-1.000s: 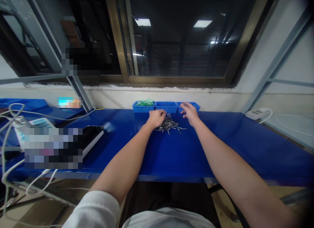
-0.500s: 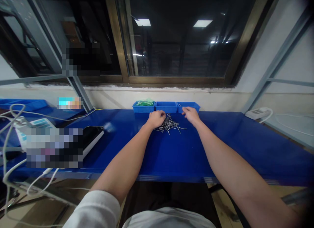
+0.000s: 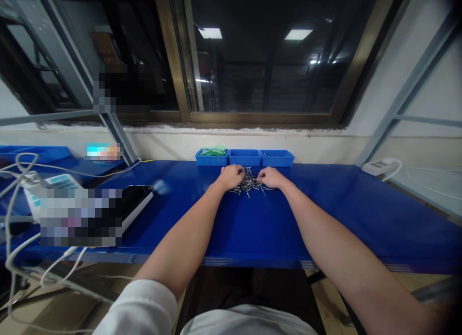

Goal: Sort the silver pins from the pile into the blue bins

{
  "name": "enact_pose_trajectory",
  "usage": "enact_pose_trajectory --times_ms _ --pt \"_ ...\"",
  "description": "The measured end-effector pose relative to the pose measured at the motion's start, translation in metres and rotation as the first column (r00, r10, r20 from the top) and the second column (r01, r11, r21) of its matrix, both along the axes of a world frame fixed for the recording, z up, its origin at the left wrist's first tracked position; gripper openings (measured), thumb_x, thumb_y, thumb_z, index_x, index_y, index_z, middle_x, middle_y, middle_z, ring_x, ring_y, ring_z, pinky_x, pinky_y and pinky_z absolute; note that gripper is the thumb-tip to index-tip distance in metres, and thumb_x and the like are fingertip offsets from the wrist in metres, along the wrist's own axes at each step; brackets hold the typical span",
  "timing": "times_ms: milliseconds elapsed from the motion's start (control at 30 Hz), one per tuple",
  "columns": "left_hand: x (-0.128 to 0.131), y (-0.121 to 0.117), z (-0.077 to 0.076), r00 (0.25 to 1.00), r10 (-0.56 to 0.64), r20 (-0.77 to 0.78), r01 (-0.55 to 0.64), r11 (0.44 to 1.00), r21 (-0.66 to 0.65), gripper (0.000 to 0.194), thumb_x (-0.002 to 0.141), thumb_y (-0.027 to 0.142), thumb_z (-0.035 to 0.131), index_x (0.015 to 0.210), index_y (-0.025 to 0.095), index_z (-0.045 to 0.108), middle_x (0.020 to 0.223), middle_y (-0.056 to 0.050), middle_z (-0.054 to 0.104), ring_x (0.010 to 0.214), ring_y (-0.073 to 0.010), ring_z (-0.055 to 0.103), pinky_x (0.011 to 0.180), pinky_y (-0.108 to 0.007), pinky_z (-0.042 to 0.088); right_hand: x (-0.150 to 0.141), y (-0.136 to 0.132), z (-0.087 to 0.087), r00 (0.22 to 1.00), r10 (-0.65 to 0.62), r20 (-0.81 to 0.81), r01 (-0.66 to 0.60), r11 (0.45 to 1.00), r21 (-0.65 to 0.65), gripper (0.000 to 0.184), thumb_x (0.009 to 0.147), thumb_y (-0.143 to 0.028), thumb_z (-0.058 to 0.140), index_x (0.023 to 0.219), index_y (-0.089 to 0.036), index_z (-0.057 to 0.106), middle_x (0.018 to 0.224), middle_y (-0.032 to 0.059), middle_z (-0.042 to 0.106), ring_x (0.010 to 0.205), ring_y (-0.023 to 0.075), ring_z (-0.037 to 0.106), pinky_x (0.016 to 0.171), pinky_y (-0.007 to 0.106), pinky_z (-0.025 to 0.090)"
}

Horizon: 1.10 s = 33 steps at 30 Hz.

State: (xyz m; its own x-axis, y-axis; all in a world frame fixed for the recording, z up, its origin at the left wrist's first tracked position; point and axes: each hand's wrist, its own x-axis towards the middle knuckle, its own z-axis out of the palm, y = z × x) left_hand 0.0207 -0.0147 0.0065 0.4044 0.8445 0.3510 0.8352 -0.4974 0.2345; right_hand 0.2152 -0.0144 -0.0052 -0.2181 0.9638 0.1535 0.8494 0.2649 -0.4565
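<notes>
On the blue table [image 3: 260, 229] lies a loose pile of small, slim metal pieces [image 3: 248, 183], like screws or rivets. My left hand [image 3: 230, 177] is at the pile's left side with its fingers curled together; what they pinch, if anything, is hidden. From the right, my right hand [image 3: 271, 177] reaches the pile's edge, fingers closed and pointing inward, and their tips are too small to read. Behind the pile stand three blue bins: the left bin [image 3: 212, 161] holds green plastic packaging [image 3: 213, 151], the middle bin [image 3: 244, 161] and the right bin [image 3: 277, 161], with a small piece inside.
A dark-screened device [image 3: 139, 194], partly blurred out, rests at the left with white cables [image 3: 9, 219]. A white power strip [image 3: 380, 166] sits at the far right. Grey metal posts [image 3: 117, 137] and a window frame [image 3: 260, 118] bound the back.
My right hand has moved from the right bin down and left to the pile's right edge. The left hand stays at the pile with only a slight shift.
</notes>
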Motion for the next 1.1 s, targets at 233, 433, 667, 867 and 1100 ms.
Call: enact_pose_trajectory --times_ms 233,433,667,867,1100 --pt "-0.001 0.000 -0.001 0.996 -0.075 0.057 0.073 0.996 0.046 0.027 0.082 0.031 0.045 0.100 0.021 0.062 0.105 -0.005 0.063 0.098 -0.0190 0.056 0.086 -0.029 0.040 -0.004 -0.002 0.003 1.000 -0.027 0.001 0.026 0.993 0.117 0.014 0.076 -0.022 0.051 0.077 -0.016 0.064 0.078 0.0067 0.066 0.072 0.0154 0.058 0.063 0.023 0.038" --pt "0.002 -0.007 0.004 0.961 -0.247 0.126 0.241 0.969 0.060 0.029 0.081 0.030 0.047 0.104 0.018 0.061 0.101 -0.004 0.065 0.093 -0.0162 0.058 0.083 -0.023 0.041 -0.012 -0.006 0.010 0.974 0.134 -0.180 -0.110 0.985 0.136 0.015 0.078 -0.024 0.049 0.079 -0.014 0.060 0.067 0.0021 0.062 0.059 0.0105 0.052 0.057 0.021 0.037" --pt "0.002 -0.010 0.008 0.968 -0.224 0.112 0.213 0.971 0.105 0.028 0.083 0.032 0.043 0.082 0.019 0.068 0.080 -0.003 0.068 0.074 -0.0151 0.060 0.070 -0.023 0.041 -0.015 -0.010 0.013 0.792 0.170 -0.586 -0.151 0.985 0.082 0.025 0.066 -0.036 0.061 0.079 -0.014 0.059 0.065 0.0006 0.059 0.054 0.0087 0.048 0.051 0.021 0.037" --pt "0.001 -0.016 0.011 0.951 -0.251 0.178 0.242 0.968 0.070 0.037 0.082 0.044 0.042 0.084 0.019 0.069 0.081 -0.002 0.068 0.073 -0.0152 0.060 0.070 -0.023 0.042 -0.013 -0.012 0.015 0.665 0.085 -0.742 -0.122 0.993 0.005 0.029 0.065 -0.043 0.061 0.066 -0.014 0.057 0.056 0.0002 0.056 0.045 0.0065 0.043 0.040 0.018 0.027" --pt "-0.001 -0.015 0.011 0.952 -0.111 0.286 0.105 0.994 0.035 0.048 0.084 0.052 0.036 0.096 0.016 0.065 0.087 -0.006 0.068 0.081 -0.0191 0.060 0.074 -0.026 0.043 -0.003 -0.005 0.010 0.735 -0.094 -0.672 -0.070 0.975 -0.213 0.037 0.064 -0.049 0.064 0.059 -0.013 0.057 0.048 0.0025 0.054 0.037 0.0049 0.038 0.032 0.017 0.021"
